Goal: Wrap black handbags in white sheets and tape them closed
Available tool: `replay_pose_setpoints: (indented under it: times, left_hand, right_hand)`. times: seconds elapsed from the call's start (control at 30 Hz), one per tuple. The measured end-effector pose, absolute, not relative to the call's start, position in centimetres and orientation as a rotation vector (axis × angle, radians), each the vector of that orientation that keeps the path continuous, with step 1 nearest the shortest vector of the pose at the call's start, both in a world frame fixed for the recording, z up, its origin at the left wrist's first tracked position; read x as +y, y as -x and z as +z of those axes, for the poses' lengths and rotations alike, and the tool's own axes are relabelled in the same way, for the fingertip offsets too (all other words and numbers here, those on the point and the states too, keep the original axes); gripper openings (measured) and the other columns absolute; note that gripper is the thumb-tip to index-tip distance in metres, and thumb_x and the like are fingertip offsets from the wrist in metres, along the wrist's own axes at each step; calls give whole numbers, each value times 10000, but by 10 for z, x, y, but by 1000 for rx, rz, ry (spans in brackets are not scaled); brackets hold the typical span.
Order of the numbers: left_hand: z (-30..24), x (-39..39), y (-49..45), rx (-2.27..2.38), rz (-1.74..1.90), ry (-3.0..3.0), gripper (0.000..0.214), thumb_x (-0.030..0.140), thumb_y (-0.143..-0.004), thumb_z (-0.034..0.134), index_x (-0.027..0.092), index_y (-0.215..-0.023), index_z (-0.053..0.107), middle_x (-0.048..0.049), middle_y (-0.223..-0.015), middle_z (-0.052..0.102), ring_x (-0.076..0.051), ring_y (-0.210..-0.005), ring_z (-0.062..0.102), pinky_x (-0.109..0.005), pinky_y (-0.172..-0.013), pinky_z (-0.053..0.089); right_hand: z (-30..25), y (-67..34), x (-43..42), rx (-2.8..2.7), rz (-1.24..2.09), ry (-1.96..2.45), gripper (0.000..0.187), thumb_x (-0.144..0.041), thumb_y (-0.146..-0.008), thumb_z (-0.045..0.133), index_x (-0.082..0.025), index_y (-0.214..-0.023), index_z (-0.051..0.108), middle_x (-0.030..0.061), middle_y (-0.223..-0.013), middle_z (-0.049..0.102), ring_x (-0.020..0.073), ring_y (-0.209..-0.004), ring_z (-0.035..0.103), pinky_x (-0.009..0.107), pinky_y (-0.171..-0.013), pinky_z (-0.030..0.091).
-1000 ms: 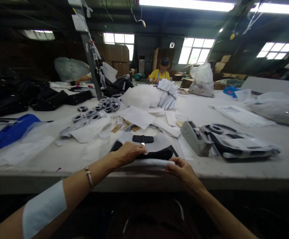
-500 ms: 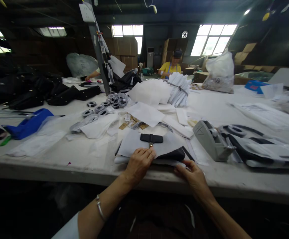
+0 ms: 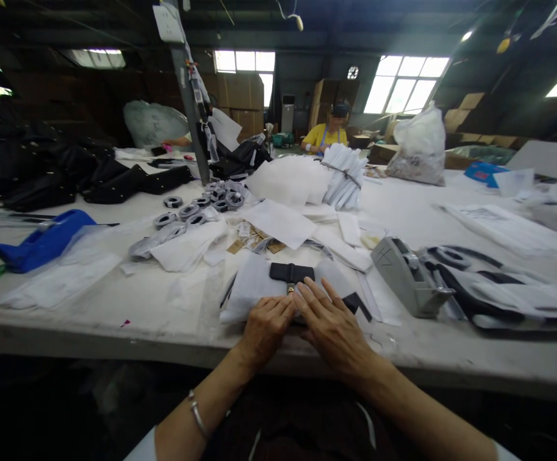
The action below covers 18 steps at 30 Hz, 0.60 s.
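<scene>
A folded black leather-look bag (image 3: 350, 302) lies at the table's near edge, wrapped in a white packing sheet (image 3: 254, 278). On its top sits a black strap tab (image 3: 292, 273) with a small gold-coloured metal clasp. My left hand (image 3: 267, 325) grips the front edge of the wrapped bag just below the clasp, its fingers held together. Flat across the sheet, right of the clasp, lies my right hand (image 3: 329, 326) with its fingers spread. The two hands nearly meet at the clasp.
A grey tape dispenser (image 3: 408, 275) stands to the right, beside another wrapped black item (image 3: 499, 294). At left lie a blue tape dispenser (image 3: 43, 240) and black bags (image 3: 33, 166). Coiled straps (image 3: 189, 211) and paper sheets (image 3: 278, 221) lie behind. A person in yellow (image 3: 325, 136) is across the table.
My right hand has moved from the bundle's right corner up and left onto its top, spreading flat. The sheet's right side now covers more of the black bag. My left hand stays near the clasp.
</scene>
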<state>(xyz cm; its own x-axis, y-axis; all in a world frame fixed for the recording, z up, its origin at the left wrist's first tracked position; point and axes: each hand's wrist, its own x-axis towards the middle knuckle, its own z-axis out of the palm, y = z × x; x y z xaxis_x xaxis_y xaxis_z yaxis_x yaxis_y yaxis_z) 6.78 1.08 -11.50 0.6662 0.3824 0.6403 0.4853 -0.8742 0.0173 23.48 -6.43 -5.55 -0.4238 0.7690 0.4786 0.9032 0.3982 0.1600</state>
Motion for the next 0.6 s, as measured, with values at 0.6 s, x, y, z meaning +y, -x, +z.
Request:
replay_pose_setpoints:
  times: [0.6]
  left_hand:
    - [-116, 38, -27, -695, -620, 2739, 379, 231, -932, 552, 163, -1302, 505, -130, -1317, 611, -253, -1223, 563, -427, -1003, 421]
  right_hand:
    - [-62, -253, -46, -2689, -596, 1618, 567, 27, -810, 448, -134, -1348, 519, 146, -1297, 622, 316, -1155, 594, 491, -956, 499]
